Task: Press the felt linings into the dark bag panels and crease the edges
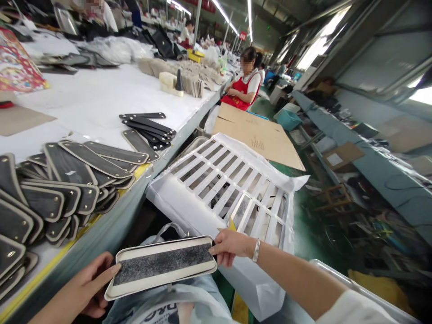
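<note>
My left hand (pixel 92 284) grips the left end of a rectangular panel (pixel 165 263), its thumb on top and its fingers underneath. The panel has a cream border with rounded corners and a dark grey speckled strip along the middle. It is held tilted above my lap. At the opposite end, my right hand (pixel 231 247) pinches the edge. A small yellow pointed piece (pixel 232 224) shows at the back of my right hand; what it is, I cannot tell. Left of my hands, a heap of dark grey pieces (pixel 69 200) with pale edges and metal studs lies on the white table (pixel 87 92).
A slatted white frame (pixel 216 168) wrapped in white sheeting stands ahead, with cardboard (pixel 258 135) behind it. Narrow black strips (pixel 148 128) lie near the table edge. A person in a red apron (pixel 241 92) sits farther along. A shelf bench (pixel 364 144) runs along the right.
</note>
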Demonstrator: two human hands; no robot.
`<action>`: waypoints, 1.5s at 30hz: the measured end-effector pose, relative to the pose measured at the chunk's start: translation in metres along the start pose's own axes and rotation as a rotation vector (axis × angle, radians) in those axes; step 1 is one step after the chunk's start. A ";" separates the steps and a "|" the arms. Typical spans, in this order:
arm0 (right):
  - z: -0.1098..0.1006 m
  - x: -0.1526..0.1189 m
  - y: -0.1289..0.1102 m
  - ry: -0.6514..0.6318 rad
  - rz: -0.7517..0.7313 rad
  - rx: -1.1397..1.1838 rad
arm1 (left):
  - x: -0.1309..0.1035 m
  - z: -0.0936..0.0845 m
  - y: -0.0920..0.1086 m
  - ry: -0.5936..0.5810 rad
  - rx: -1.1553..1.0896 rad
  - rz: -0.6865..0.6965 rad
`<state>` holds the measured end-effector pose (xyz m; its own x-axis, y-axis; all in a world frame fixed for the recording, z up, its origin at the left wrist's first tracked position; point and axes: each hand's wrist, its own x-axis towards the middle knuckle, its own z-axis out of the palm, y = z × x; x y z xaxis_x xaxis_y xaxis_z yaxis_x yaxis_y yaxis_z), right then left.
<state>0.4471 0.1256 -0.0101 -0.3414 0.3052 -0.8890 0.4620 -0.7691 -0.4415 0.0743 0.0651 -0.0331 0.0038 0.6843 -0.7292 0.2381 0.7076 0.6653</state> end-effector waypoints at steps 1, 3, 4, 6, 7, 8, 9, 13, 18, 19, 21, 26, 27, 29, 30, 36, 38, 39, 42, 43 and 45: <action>0.002 -0.002 0.003 0.021 -0.029 -0.006 | -0.001 -0.001 -0.001 -0.006 -0.035 0.002; 0.007 -0.004 0.011 0.084 -0.085 -0.047 | -0.002 -0.003 -0.006 -0.054 -0.140 0.018; 0.009 -0.005 0.014 0.121 -0.109 -0.074 | -0.002 -0.004 -0.010 -0.096 -0.206 0.034; 0.012 -0.006 0.021 0.194 -0.151 -0.118 | -0.001 -0.006 -0.020 -0.190 -0.350 0.071; 0.013 -0.005 0.023 0.216 -0.183 -0.114 | 0.000 -0.007 -0.025 -0.208 -0.416 0.086; 0.013 -0.005 0.025 0.226 -0.215 -0.100 | 0.002 -0.007 -0.029 -0.212 -0.452 0.103; 0.013 -0.004 0.027 0.215 -0.239 -0.080 | 0.004 -0.008 -0.032 -0.224 -0.466 0.117; 0.015 -0.002 0.032 0.095 -0.315 0.049 | 0.008 -0.011 -0.031 -0.217 -0.415 0.161; 0.026 0.002 0.042 0.052 -0.326 0.225 | 0.001 -0.014 -0.020 -0.192 -0.295 0.217; 0.029 0.002 0.044 0.061 -0.344 0.233 | -0.002 -0.014 -0.019 -0.175 -0.264 0.233; 0.037 0.001 0.047 0.085 -0.388 0.233 | -0.008 -0.014 -0.017 -0.141 -0.205 0.263; 0.050 -0.013 0.059 0.110 -0.427 0.166 | -0.021 -0.008 -0.016 -0.124 -0.106 0.297; 0.050 -0.017 0.064 0.099 -0.417 0.156 | -0.022 -0.004 -0.015 -0.126 -0.090 0.300; 0.049 -0.024 0.077 0.093 -0.397 0.145 | -0.020 0.004 -0.012 -0.124 -0.059 0.305; 0.049 -0.026 0.084 0.105 -0.384 0.147 | -0.017 0.009 -0.010 -0.125 -0.045 0.307; 0.049 -0.026 0.102 0.222 -0.339 0.204 | 0.001 0.028 0.000 -0.143 0.040 0.300; 0.049 -0.022 0.098 0.233 -0.345 0.231 | 0.001 0.028 0.002 -0.095 0.033 0.313; 0.049 -0.021 0.096 0.226 -0.358 0.250 | 0.000 0.027 0.003 -0.070 0.019 0.323; 0.050 -0.017 0.097 0.174 -0.432 0.308 | 0.000 0.023 0.001 -0.072 -0.023 0.320; 0.050 -0.017 0.100 0.156 -0.454 0.320 | 0.003 0.020 -0.001 -0.099 -0.020 0.303; 0.049 -0.017 0.108 0.154 -0.488 0.314 | 0.012 0.012 -0.007 -0.171 0.026 0.282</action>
<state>0.4627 0.0098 -0.0367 -0.3201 0.7245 -0.6105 0.0094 -0.6419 -0.7667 0.0845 0.0661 -0.0488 0.2353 0.8119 -0.5343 0.2291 0.4879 0.8423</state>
